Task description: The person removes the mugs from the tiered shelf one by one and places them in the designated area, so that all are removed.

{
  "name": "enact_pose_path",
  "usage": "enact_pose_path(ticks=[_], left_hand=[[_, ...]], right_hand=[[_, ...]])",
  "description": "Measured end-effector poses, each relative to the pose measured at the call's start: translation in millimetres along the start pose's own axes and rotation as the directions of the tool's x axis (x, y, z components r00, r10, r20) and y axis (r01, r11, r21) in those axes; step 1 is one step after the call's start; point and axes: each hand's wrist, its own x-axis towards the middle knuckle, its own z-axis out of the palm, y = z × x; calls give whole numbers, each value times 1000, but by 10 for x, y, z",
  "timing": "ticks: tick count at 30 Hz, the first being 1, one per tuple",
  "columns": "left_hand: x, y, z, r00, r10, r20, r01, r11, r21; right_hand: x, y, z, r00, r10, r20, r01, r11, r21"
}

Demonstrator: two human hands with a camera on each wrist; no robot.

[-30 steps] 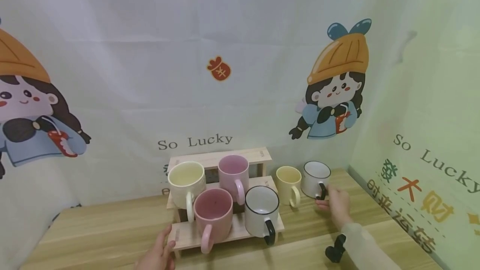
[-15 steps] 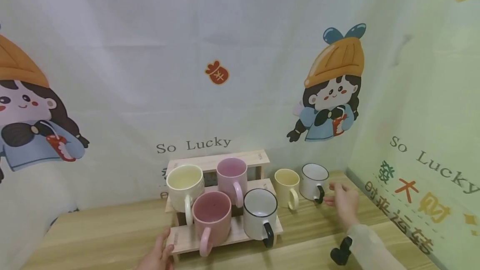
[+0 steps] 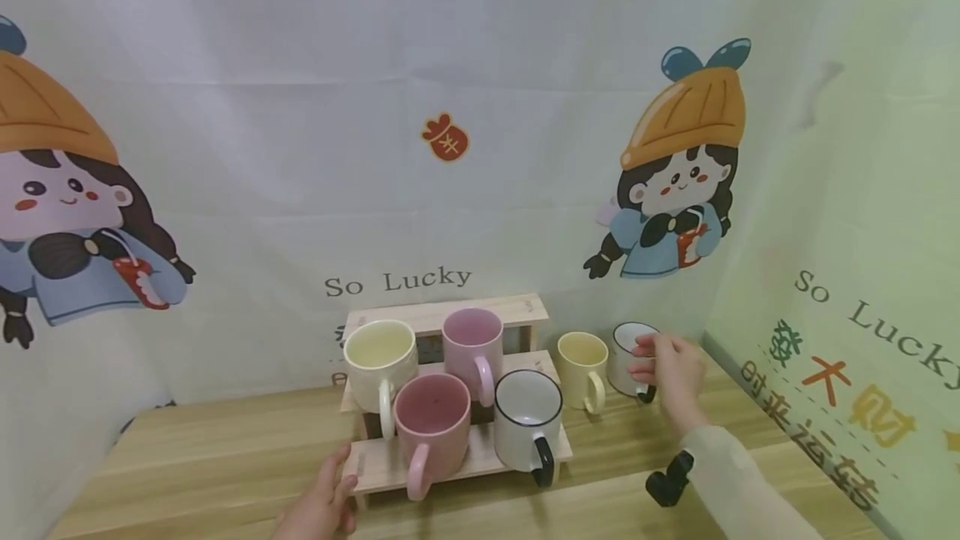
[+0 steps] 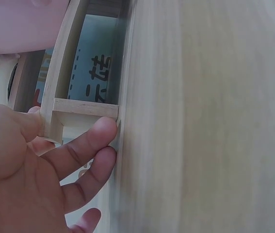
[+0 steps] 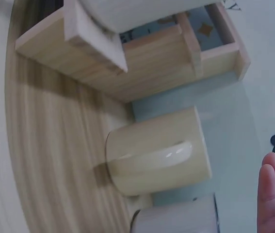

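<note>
My left hand (image 3: 321,500) is at the front left corner of a tiered wooden stand (image 3: 375,467). In the left wrist view, its fingers (image 4: 86,145) and thumb grip the end of the lower board. My right hand (image 3: 675,373) is raised in front of a white black-rimmed mug (image 3: 621,369) at the right, hiding part of its rim and black handle. The right wrist view shows that hand's fingers (image 5: 269,194) straight, holding nothing. Next to that mug stands a small yellow mug (image 3: 581,369).
The stand bears a cream mug (image 3: 378,377), a lilac mug (image 3: 472,348), a pink mug (image 3: 432,423) and another white mug (image 3: 525,432) with a black handle. A printed cloth (image 3: 300,148) hangs behind the wood-grain table (image 3: 202,457).
My right hand left the white mug's handle, drew back to the right, then rose and came left in front of its rim. My left hand stays at the stand's corner.
</note>
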Motion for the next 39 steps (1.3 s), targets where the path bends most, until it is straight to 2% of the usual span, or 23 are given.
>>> enact_pose_path(ticks=[7,12,19,24,32,39], left_hand=[[2,10,-4,1000,-2,6,2,1000,12],[4,17,-15,1000,6,-5,-6,999,50],[-7,25,-11,1000,17,-13,-17,999,44],[-20,32,-11,1000,9,-7,-9,999,40],[-4,34,-17,1000,13,-10,-13,1000,28],[-15,27,-7,1000,8,-12,-8,1000,30]], right_hand=[[-57,-149,107,1000,-16,20,15,999,38],[-116,-257,183,997,-17,71,13,998,55],[-201,-356,268,993,-30,112,21,996,86],[-275,-383,307,987,-36,154,26,998,63],[-355,-434,405,963,-57,263,64,998,-18],[-441,-466,482,950,-41,309,54,998,-34]])
